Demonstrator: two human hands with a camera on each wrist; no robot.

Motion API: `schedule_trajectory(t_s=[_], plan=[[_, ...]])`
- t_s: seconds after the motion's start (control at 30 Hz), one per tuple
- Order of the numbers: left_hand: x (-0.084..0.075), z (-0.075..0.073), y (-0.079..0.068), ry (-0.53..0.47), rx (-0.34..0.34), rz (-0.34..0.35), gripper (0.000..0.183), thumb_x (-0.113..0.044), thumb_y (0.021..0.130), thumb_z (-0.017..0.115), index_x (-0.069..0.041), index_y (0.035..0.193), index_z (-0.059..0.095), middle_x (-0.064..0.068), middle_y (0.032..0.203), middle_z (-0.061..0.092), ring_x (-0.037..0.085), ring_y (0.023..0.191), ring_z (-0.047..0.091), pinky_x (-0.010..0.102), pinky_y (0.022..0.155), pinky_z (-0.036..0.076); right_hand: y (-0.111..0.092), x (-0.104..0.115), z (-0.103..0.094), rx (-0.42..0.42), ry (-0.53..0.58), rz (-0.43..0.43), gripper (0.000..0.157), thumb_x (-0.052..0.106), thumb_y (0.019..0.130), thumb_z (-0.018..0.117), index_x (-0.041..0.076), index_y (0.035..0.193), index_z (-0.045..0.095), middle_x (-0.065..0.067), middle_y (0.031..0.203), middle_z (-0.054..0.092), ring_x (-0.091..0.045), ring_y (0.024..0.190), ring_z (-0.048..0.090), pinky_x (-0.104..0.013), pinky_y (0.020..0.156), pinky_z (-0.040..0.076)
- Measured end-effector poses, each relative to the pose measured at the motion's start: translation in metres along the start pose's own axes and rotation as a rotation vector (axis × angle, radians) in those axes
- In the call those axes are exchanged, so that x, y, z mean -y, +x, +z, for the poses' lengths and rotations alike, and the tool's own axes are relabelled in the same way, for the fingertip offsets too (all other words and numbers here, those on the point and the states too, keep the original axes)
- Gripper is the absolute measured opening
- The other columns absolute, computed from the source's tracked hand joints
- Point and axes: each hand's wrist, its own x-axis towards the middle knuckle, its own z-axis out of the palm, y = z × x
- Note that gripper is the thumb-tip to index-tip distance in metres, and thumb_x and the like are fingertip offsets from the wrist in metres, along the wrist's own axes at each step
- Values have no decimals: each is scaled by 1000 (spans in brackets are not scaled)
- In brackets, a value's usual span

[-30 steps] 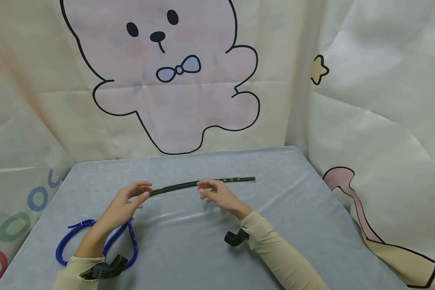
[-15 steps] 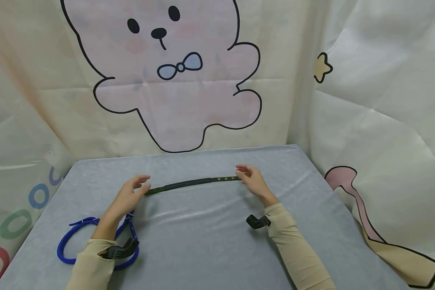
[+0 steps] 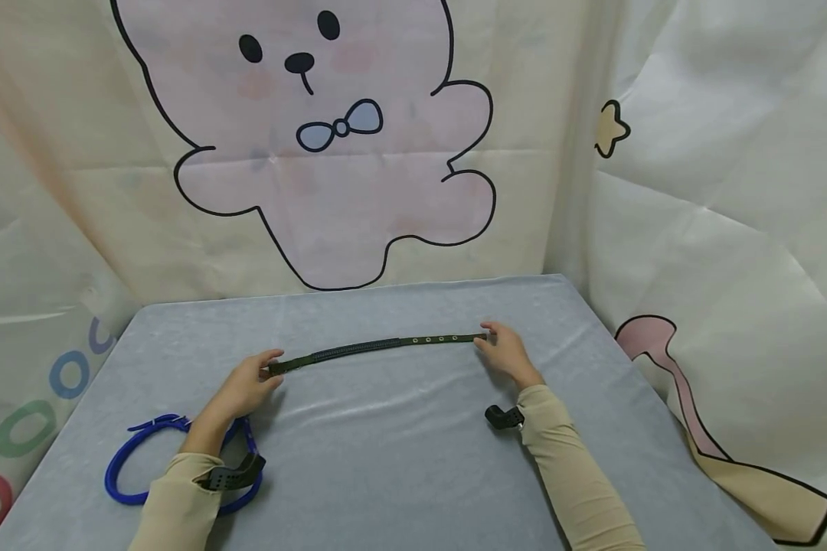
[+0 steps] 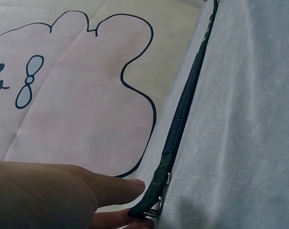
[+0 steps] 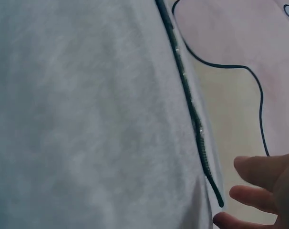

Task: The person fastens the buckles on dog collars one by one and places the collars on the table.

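Note:
A dark green pet collar stretches across the table, with metal eyelets toward its right end and a metal buckle at its left end. My left hand holds that buckle end between thumb and fingers. At the other end, my right hand has its thumb and fingers spread around the collar's tip. In the right wrist view, the fingers are apart, close to the tip, and no grip on it shows. A blue leash-like cord lies looped at the left, partly hidden under my left forearm.
A grey-blue cloth covers the table. Behind it hangs a pale curtain with a printed bear, and more printed curtains stand at both sides. Each wrist carries a black camera mount.
My right hand has slid rightward from the collar's middle to its tip. The collar has shifted a little left, and my left hand has closed in on the buckle end.

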Motion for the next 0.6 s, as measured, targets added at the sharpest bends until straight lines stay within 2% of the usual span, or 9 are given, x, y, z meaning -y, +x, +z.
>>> schedule_trajectory(t_s=[0.1, 0.17, 0.33, 0.43, 0.6], plan=[[0, 0, 0, -19, -23, -3, 51, -1, 97, 60, 9, 144, 45, 35, 129, 59, 49, 115, 63, 55, 91, 55, -1, -1, 4, -5, -54, -7, 46, 18, 102, 59, -1, 144, 51, -29, 136, 58, -43, 128, 54, -56, 109, 42], [0, 0, 0, -15, -34, 2, 49, 0, 95, 62, 9, 142, 48, 33, 123, 63, 47, 112, 65, 54, 89, 56, 0, -1, 6, -22, -68, -17, 42, 15, 101, 60, -1, 140, 56, -26, 126, 63, -40, 116, 59, -54, 101, 47], [2, 1, 2, 57, -33, 28, 42, 5, 89, 65, 11, 131, 59, 30, 112, 67, 42, 102, 69, 52, 86, 56, 0, 0, 7, -34, -80, -12, 27, 11, 99, 61, 1, 124, 67, -19, 106, 68, -29, 92, 60, -46, 83, 49], [1, 2, 1, 98, -44, 22, 36, 6, 88, 66, 10, 124, 64, 27, 104, 69, 39, 97, 69, 52, 85, 55, -1, 1, 7, -25, -63, -2, 23, 10, 99, 61, 1, 119, 68, -19, 105, 68, -28, 90, 60, -44, 82, 49], [-2, -1, -2, 141, -50, -27, 25, 0, 91, 67, 8, 115, 69, 20, 97, 72, 35, 93, 68, 51, 83, 55, -1, 4, 2, -37, 27, -10, 18, 11, 100, 60, -1, 112, 67, -18, 102, 65, -28, 92, 59, -37, 78, 48]])
